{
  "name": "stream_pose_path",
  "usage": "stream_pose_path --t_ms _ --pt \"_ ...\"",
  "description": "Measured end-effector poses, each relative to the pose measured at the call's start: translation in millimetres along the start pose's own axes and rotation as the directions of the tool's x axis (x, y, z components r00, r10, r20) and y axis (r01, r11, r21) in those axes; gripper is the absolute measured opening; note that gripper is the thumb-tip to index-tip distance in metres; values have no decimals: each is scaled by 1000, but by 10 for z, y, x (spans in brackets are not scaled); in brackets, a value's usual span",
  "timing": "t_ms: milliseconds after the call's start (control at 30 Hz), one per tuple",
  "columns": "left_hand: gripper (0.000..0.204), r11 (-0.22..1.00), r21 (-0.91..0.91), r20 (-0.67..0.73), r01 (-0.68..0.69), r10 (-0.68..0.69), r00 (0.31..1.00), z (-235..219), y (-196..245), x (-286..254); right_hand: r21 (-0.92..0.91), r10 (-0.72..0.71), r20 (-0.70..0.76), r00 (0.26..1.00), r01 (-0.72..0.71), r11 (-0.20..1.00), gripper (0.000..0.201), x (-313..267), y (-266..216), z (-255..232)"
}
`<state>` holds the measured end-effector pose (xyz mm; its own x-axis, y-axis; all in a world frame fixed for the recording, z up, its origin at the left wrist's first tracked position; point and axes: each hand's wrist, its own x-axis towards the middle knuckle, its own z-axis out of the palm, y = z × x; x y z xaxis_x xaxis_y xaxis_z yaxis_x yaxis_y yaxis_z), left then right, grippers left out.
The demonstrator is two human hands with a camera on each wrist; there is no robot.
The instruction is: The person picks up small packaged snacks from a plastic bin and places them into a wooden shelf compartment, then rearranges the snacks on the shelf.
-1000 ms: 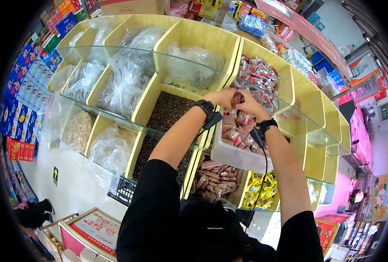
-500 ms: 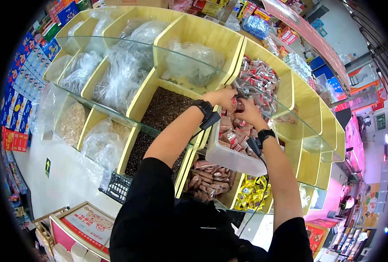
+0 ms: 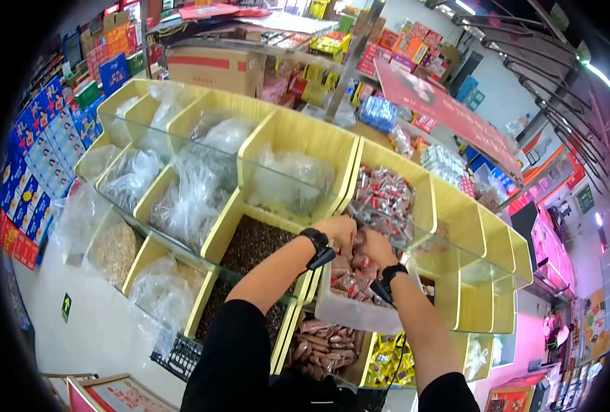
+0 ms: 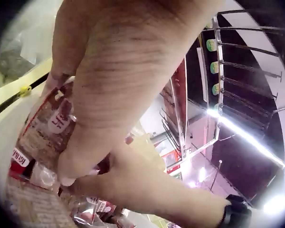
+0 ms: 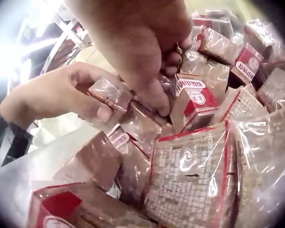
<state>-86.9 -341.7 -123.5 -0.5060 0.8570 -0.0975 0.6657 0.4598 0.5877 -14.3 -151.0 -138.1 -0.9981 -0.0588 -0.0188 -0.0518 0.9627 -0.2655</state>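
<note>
My left hand (image 3: 339, 230) is over the far end of a translucent plastic tub (image 3: 360, 314), holding a clear-wrapped snack packet (image 5: 107, 95) between thumb and fingers. Close beside it, my right hand (image 3: 375, 248) reaches down with curled fingers, thumb and fingertips pinching at another wrapped packet (image 5: 164, 84) partly hidden by them. Brown block-shaped snack packets (image 5: 190, 171) with red-and-white labels fill the tub. In the left wrist view a packet (image 4: 47, 128) shows beside the left thumb, and the right hand (image 4: 128, 185) crosses behind.
The tub sits on a divided wooden display stand with glass panels (image 3: 449, 254). Around it are bins of red-and-silver packets (image 3: 384, 196), dark seeds (image 3: 257, 244), brown wrapped sticks (image 3: 322, 343) and yellow packets (image 3: 390, 360). Plastic bags (image 3: 188, 199) fill bins at left.
The head view has tilted upward, so the stand sits lower in it. Both hands remain close together over the tub's far end, the right one now lower among the packets.
</note>
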Motion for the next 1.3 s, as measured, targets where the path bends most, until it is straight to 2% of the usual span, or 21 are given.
stream_pose_path --t_ms 33,67,100,167,200,300,333,433,467,567,600,733,833,867,933,967,1000,1033,1100,1200,1300 --pt "48 1000 -2 38 -1 1 999 -18 8 15 19 13 -43 999 -12 1000 56 -6 -8 -21" --pt "45 999 2 0 34 -34 999 -87 107 -88 52 10 -35 999 -9 999 53 8 4 -77" --pt "43 988 -151 115 29 -12 993 -48 63 -44 32 -39 -75 996 41 999 53 -17 69 -92" --pt "43 998 -49 141 40 -32 989 76 -29 125 -14 -137 -159 978 137 991 53 -54 201 -134" --pt "42 998 8 177 69 -69 982 54 22 126 4 -125 -126 984 127 992 55 -62 240 -217" --pt "38 999 43 127 -9 4 992 63 -92 239 29 -137 -154 978 143 989 59 -328 212 -539" --pt "38 987 -129 154 99 -79 985 78 -165 292 159 -87 -65 994 96 983 63 -380 231 -631" --pt "29 984 -153 42 -90 98 994 6 -84 203 339 -20 112 994 -19 941 67 -615 194 -909" --pt "37 986 -121 45 -116 122 991 27 -49 205 296 -42 48 998 26 955 68 -727 182 -944" --pt "50 999 -19 58 -30 31 998 31 38 159 313 -15 73 997 -8 950 68 -993 103 -1044" --pt "55 997 73 147 -6 -5 989 35 29 165 405 36 149 988 -94 909 66 -1121 -43 -1186" --pt "47 997 38 245 72 -79 966 -140 310 40 400 52 125 991 -98 911 60 -1363 50 -1161" --pt "47 969 -114 78 -218 228 971 -113 441 -13 483 145 197 970 -225 846 52 -1491 154 -1162" --pt "52 943 -253 106 -215 248 963 -126 618 -109 552 171 173 970 -239 799 45 -1625 -27 -1313" --pt "62 935 -214 34 -283 296 955 -322 1080 -441 583 83 5 997 -71 809 44 -1718 66 -1252" --pt "70 924 -94 -8 -372 373 928 -299 1185 -480 590 51 -74 996 2 808 43 -1800 109 -1199" --pt "78 891 19 -41 -453 453 891 -203 1287 -531 625 100 -50 994 -46 779 44 -1920 23 -1252" --pt "82 909 -7 -83 -418 416 906 -137 1474 -690 659 150 -22 988 -99 746 44 -2024 -53 -1303" --pt "90 940 -50 -162 -337 326 932 -51 1828 -1012 600 79 -71 994 -20 800 60 -2151 96 -1163" --pt "97 878 -262 -348 -401 302 888 320 2046 -1130 811 123 112 986 -162 562 60 -2414 -102 -1265" --pt "98 890 -177 -437 -420 311 844 610 2071 -1088 744 81 -29 996 -32 667 58 -2526 9 -1109"
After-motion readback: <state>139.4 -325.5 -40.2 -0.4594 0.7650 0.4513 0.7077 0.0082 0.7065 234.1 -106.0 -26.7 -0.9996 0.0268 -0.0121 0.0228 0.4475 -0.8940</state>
